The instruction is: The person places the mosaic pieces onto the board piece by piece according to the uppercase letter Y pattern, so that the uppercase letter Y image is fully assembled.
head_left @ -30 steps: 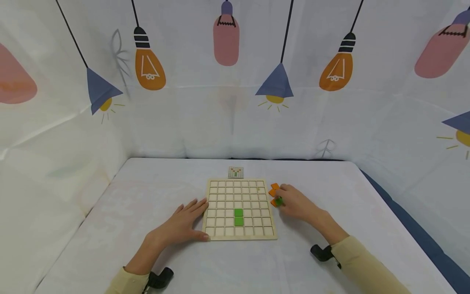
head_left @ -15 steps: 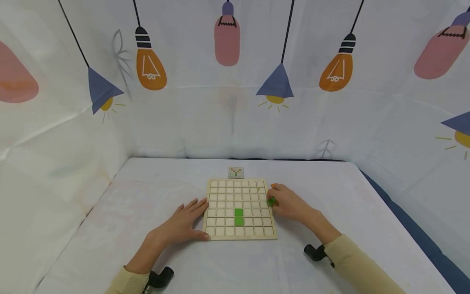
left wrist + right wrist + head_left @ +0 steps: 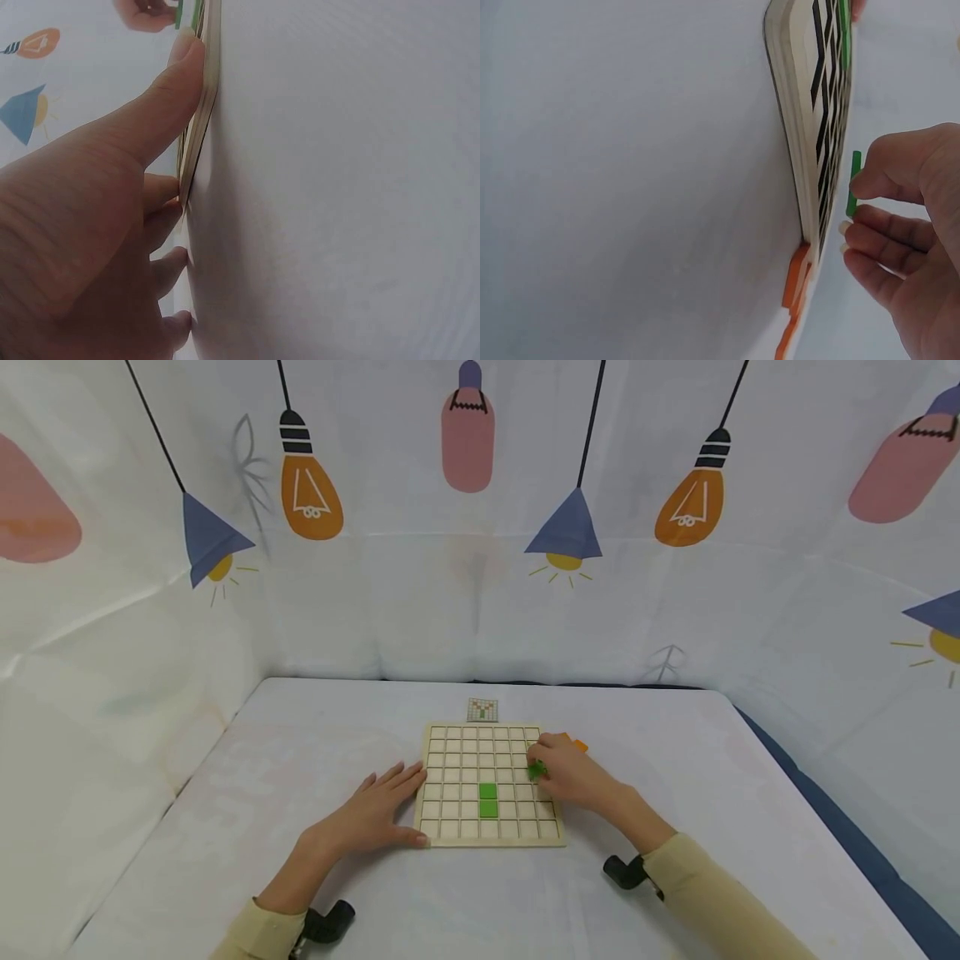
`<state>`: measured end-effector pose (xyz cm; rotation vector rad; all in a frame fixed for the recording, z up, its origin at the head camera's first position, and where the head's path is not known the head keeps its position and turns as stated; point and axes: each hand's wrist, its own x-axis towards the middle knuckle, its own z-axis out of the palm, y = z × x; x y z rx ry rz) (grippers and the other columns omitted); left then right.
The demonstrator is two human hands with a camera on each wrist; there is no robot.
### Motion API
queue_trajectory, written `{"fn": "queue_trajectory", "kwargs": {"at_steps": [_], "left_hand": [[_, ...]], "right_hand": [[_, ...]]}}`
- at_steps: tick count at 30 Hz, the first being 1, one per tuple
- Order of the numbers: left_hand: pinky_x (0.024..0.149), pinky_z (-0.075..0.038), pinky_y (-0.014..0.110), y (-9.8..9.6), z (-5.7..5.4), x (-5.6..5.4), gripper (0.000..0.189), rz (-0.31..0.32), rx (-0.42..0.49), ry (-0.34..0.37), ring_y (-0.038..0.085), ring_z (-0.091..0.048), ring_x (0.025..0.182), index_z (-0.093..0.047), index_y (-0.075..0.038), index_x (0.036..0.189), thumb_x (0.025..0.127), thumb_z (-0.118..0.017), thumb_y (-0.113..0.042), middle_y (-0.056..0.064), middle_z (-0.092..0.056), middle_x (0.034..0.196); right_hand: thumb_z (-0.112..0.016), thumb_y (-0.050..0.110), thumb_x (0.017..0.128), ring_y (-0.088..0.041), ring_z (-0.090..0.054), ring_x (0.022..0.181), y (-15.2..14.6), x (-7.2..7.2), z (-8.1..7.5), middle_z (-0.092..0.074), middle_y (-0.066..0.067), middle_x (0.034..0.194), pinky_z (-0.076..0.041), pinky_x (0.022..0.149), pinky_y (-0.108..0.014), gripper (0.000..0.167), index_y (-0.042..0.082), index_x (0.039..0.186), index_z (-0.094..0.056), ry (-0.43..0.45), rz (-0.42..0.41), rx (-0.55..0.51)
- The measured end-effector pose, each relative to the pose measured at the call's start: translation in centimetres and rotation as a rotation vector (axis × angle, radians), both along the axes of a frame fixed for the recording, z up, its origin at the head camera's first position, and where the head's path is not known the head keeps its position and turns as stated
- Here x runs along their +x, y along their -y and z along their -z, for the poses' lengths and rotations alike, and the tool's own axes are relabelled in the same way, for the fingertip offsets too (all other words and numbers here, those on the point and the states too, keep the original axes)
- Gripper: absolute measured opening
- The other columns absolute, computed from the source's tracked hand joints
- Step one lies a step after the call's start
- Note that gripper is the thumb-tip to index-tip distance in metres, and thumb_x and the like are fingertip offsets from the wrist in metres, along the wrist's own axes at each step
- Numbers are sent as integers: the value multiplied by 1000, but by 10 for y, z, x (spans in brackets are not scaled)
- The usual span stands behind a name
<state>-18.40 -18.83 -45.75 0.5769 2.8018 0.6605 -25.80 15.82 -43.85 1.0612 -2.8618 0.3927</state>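
Note:
A square wooden board (image 3: pixel 450 831) with a grid of cells lies on the table. Two green tiles (image 3: pixel 488 799) fill neighbouring cells, one above the other, near its middle. My right hand (image 3: pixel 573 770) pinches another green tile (image 3: pixel 536 770) between thumb and fingers. That tile is over the board's right side, and the right wrist view has the tile (image 3: pixel 854 184) edge-on, apart from the board. With fingers spread and straight, my left hand (image 3: pixel 375 814) rests against the board's left edge. Its thumb (image 3: pixel 176 90) touches the board's rim in the left wrist view.
Orange tiles (image 3: pixel 581 746) lie just right of the board, partly hidden by my right hand; the right wrist view shows orange tiles (image 3: pixel 796 277) against the board's edge. A small patterned card (image 3: pixel 482 710) lies behind the board. A white cloth (image 3: pixel 187 827) covers the table.
My right hand has carried the green tile leftward from beside the orange tiles to over the board's right side. My left hand stays at the board's left edge.

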Motion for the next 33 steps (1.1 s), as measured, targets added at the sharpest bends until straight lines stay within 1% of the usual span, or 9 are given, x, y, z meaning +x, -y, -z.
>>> {"fn": "queue_trajectory", "kwargs": {"at_steps": [4, 8, 12, 16, 19, 23, 29, 33], "left_hand": [[121, -10, 66, 0, 0, 0, 107, -1, 1, 0, 33, -14, 156, -26, -16, 159, 76, -74, -64, 1, -21, 167], [121, -10, 66, 0, 0, 0, 107, -1, 0, -3, 33, -15, 155, -26, -16, 159, 76, -74, -64, 1, -21, 167], [121, -11, 66, -1, -1, 0, 106, -1, -2, -7, 33, -15, 155, -27, -16, 159, 76, -75, -63, 1, -22, 167], [121, -11, 66, -1, -2, 0, 106, -4, -3, -5, 33, -15, 155, -27, -16, 158, 76, -75, -63, 1, -22, 167], [121, -11, 66, -2, -3, 1, 107, -8, -4, -1, 33, -15, 155, -27, -16, 158, 76, -76, -62, 0, -22, 167], [121, -11, 66, -2, -3, 1, 106, -8, -3, 1, 33, -15, 155, -27, -16, 158, 76, -76, -62, 1, -22, 167], [121, -11, 67, -2, -3, 1, 107, -3, 4, 0, 34, -15, 155, -27, -16, 158, 76, -75, -63, 1, -21, 167], [121, -11, 67, -2, -3, 1, 107, -4, 4, -2, 34, -15, 155, -27, -15, 158, 76, -75, -63, 1, -22, 167]], "right_hand": [[-65, 0, 80, -8, -47, 82, 5, 2, -2, -57, 3, 98, -45, 70, -20, 25, 14, 100, -67, 19, -13, 2], [-66, 1, 80, -9, -47, 82, 10, 2, -3, -57, 2, 97, -45, 71, -21, 24, 13, 101, -67, 0, -27, 24], [-67, 1, 80, -10, -47, 84, 15, 2, -4, -57, 1, 96, -47, 73, -25, 24, 13, 101, -68, -23, -48, 18], [-67, 3, 82, -11, -48, 86, 21, 2, -5, -58, 3, 97, -48, 74, -26, 23, 14, 102, -68, -5, -51, 14], [-66, 4, 83, -11, -48, 87, 25, 2, -4, -57, 3, 97, -46, 74, -25, 22, 15, 103, -67, 14, -48, 23], [-66, 4, 83, -10, -47, 86, 30, 2, -4, -56, 3, 97, -45, 73, -24, 21, 15, 102, -67, 5, -61, 39], [-67, 2, 81, -11, -45, 83, 37, 3, -6, -57, 0, 94, -44, 72, -24, 23, 12, 101, -67, -5, -112, 32], [-66, 6, 84, -10, -45, 84, 43, 2, -4, -56, 3, 95, -44, 73, -23, 21, 16, 103, -67, 12, -104, 52]]}}
